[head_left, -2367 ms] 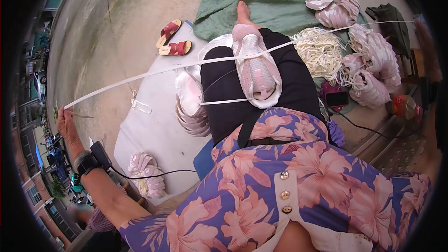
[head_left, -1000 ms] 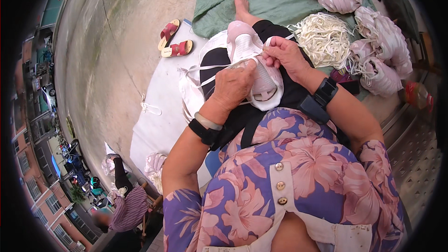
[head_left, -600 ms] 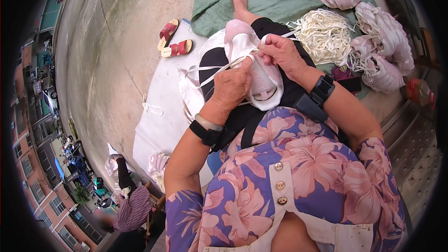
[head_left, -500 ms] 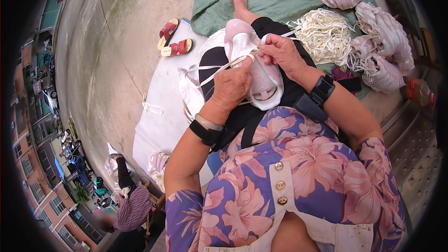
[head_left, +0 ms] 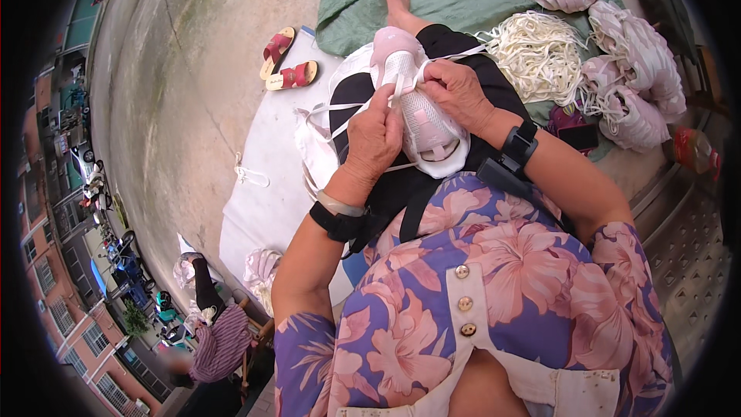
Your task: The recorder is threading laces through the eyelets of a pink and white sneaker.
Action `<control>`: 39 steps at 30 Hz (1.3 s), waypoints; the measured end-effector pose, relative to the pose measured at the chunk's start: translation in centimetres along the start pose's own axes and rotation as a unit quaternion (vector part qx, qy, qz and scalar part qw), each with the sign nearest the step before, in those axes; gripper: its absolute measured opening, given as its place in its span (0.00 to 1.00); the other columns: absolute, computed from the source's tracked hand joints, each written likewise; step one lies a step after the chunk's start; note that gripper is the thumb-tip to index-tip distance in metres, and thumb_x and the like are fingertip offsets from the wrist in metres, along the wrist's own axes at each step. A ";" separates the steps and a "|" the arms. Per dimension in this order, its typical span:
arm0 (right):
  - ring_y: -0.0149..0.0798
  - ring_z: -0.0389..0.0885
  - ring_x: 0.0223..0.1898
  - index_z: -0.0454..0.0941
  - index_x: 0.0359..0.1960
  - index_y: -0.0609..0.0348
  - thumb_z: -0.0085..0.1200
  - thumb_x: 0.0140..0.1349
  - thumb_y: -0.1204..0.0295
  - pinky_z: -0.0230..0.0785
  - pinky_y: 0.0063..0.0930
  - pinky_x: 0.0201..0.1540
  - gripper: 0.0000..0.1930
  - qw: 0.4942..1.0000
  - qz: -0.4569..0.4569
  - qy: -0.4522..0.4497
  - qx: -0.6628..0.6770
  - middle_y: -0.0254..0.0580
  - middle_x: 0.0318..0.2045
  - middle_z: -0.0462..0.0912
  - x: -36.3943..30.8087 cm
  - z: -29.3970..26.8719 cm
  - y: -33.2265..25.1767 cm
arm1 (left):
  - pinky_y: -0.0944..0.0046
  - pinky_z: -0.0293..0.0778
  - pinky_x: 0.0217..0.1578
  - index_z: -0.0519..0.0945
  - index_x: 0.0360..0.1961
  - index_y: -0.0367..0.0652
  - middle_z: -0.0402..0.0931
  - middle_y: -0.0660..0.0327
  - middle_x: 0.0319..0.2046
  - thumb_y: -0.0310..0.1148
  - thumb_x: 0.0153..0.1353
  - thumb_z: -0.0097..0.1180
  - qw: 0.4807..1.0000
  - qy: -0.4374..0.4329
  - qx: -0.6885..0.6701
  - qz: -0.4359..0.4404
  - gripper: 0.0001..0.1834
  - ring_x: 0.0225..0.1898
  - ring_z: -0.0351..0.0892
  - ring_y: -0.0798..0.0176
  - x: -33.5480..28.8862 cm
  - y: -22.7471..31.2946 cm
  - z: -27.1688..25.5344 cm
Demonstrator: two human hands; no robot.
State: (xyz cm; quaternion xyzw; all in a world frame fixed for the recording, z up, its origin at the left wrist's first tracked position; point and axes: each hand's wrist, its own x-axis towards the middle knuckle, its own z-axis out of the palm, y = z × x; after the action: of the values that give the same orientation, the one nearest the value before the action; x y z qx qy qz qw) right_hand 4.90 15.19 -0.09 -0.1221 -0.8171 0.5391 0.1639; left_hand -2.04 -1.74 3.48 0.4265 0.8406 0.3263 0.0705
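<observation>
A pink-and-white shoe upper point(head_left: 431, 130) lies across my lap, on my black trousers, with a white cloth partly around it. My left hand point(head_left: 373, 133) pinches a white shoelace point(head_left: 404, 69) at the left side of the upper's lacing. On the other side my right hand point(head_left: 457, 96) is closed, thumb and fingers pressed together on lace at the right edge of the upper. Long lace ends trail left over my knee and right toward the heap. The exact grip points are partly hidden by my fingers.
Right of my knee lies a heap of cream shoelaces point(head_left: 536, 59) on a green cloth point(head_left: 351, 8). Bundles of pink-white uppers point(head_left: 634, 58) rest beyond it. Red sandals point(head_left: 296, 75) stand at far left. A person in a striped top point(head_left: 220, 346) sits at lower left.
My left hand has shifted left and slightly up along the upper. My right hand has moved a little left and down. Both stay closed on lace, and more of the upper's middle shows between them.
</observation>
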 end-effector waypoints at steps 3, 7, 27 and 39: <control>0.45 0.73 0.23 0.74 0.24 0.60 0.53 0.51 0.68 0.65 0.34 0.28 0.08 1.000 0.017 0.011 -0.002 0.44 0.19 0.73 -0.2 -0.3 0.6 | 0.75 0.65 0.21 0.69 0.44 0.35 0.73 0.62 0.21 0.33 0.64 0.46 0.902 0.031 -0.369 -0.221 0.13 0.19 0.70 0.73 0.7 -0.6 -3.5; 0.39 0.74 0.20 0.74 0.22 0.58 0.58 0.48 0.63 0.65 0.30 0.25 0.11 0.994 0.103 -0.018 -0.025 0.38 0.16 0.74 -0.2 -1.4 0.5 | 0.72 0.70 0.25 0.71 0.36 0.38 0.74 0.60 0.23 0.31 0.61 0.49 0.753 0.255 -0.530 -0.295 0.07 0.20 0.72 0.69 -0.1 -3.8 -7.8; 0.33 0.69 0.33 0.73 0.39 0.47 0.56 0.45 0.67 0.57 0.30 0.35 0.16 0.894 -0.320 -0.110 -0.293 0.30 0.28 0.68 -0.2 -2.3 -2.2 | 0.77 0.69 0.20 0.76 0.31 0.36 0.77 0.60 0.24 0.29 0.58 0.55 0.781 0.045 -0.537 -0.314 0.06 0.19 0.74 0.72 0.6 -0.6 0.7; 0.33 0.69 0.33 0.72 0.40 0.48 0.57 0.44 0.67 0.57 0.30 0.36 0.18 0.896 -0.316 -0.112 -0.293 0.30 0.28 0.68 -0.2 -2.3 -2.2 | 0.78 0.66 0.22 0.77 0.34 0.37 0.74 0.65 0.21 0.28 0.58 0.55 0.830 0.097 -0.475 -0.276 0.06 0.19 0.70 0.75 0.1 0.2 1.4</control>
State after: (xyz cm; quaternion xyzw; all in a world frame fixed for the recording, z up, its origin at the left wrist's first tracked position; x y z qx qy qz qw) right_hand 5.94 16.18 2.79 0.1611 -0.9465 0.2056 0.1893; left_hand -1.37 -0.89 2.51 0.0570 0.6674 0.6918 0.2697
